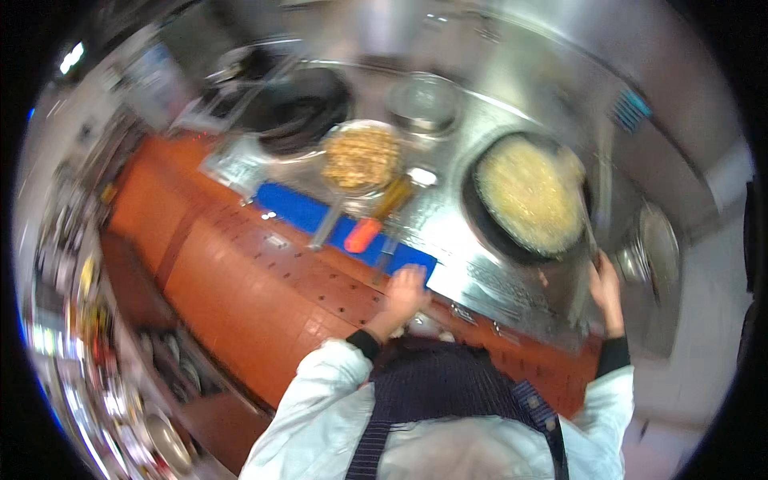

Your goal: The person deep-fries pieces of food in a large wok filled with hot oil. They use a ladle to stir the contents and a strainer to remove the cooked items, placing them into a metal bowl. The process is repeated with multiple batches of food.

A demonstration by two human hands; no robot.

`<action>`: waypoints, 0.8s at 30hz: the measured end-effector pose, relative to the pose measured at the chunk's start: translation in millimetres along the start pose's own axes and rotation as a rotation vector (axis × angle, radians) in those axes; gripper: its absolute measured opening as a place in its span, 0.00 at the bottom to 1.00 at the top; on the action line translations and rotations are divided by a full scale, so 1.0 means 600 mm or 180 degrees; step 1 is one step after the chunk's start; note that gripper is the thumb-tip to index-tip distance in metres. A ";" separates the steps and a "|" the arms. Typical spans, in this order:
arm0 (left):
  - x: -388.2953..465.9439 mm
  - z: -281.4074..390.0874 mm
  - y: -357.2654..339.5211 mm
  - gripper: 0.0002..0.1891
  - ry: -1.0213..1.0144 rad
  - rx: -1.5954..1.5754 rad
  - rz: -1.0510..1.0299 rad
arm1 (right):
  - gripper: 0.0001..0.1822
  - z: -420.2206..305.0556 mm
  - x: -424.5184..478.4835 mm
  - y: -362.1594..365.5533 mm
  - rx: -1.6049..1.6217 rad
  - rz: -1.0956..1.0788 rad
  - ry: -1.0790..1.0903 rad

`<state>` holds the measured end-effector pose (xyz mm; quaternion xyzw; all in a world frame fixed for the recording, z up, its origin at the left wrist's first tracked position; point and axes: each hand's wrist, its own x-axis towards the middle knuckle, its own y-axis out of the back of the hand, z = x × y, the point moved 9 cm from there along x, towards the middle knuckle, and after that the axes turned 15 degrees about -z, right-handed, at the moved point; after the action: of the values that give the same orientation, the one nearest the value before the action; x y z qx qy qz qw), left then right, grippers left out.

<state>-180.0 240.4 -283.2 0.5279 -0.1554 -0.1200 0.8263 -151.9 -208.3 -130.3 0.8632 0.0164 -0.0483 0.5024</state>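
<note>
A dark wok point(478, 222) is set into the steel stove top in front of me, full of foaming yellow liquid point(531, 195). My right hand point(605, 287) is closed around the long thin handle of a utensil point(587, 219) that reaches into the wok's right side. What its head looks like is blurred by the foam. My left hand point(407, 292) rests at the right end of a blue strip point(300, 211) along the stove's front edge, with its fingers extended and nothing seen in them. Blur hides whether it presses on the strip.
Left of the wok sits a long-handled strainer point(327, 225) heaped with golden-brown pieces point(362, 157). A red-ended utensil point(363, 235) lies beside it across the blue strip. Behind stand a round metal pot point(424, 102) and a black wok point(300, 111). A metal ladle point(635, 261) is at right.
</note>
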 end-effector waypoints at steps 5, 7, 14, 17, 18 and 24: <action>-0.197 -0.101 -0.029 0.30 0.0688 -0.0975 -0.0010 | 0.24 0.000 -0.020 0.029 -0.1416 -0.0734 -0.1157; -0.289 -0.185 -0.096 0.32 0.2040 -0.1043 -0.0678 | 0.25 0.059 -0.011 -0.007 -0.1192 -0.0944 -0.0877; -0.641 -0.450 -0.275 0.23 0.3350 -0.0476 -0.3068 | 0.14 -0.029 -0.072 -0.135 0.5567 -0.1421 -0.2291; -0.624 -0.466 -0.247 0.22 0.3570 -0.0607 -0.2615 | 0.15 -0.061 -0.030 -0.223 0.6769 -0.1445 -0.1983; -0.618 -0.468 -0.236 0.22 0.3696 -0.0749 -0.2282 | 0.15 -0.069 -0.001 -0.254 0.6982 -0.1463 -0.1684; -0.430 -0.513 -0.258 0.23 0.2985 -0.1799 -0.1296 | 0.09 -0.097 0.055 -0.310 0.6291 -0.0865 -0.1087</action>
<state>-305.3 527.1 -579.1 0.3030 0.3696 -0.0667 0.8759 -129.5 -66.1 -266.2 0.8647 -0.0049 -0.2198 -0.4515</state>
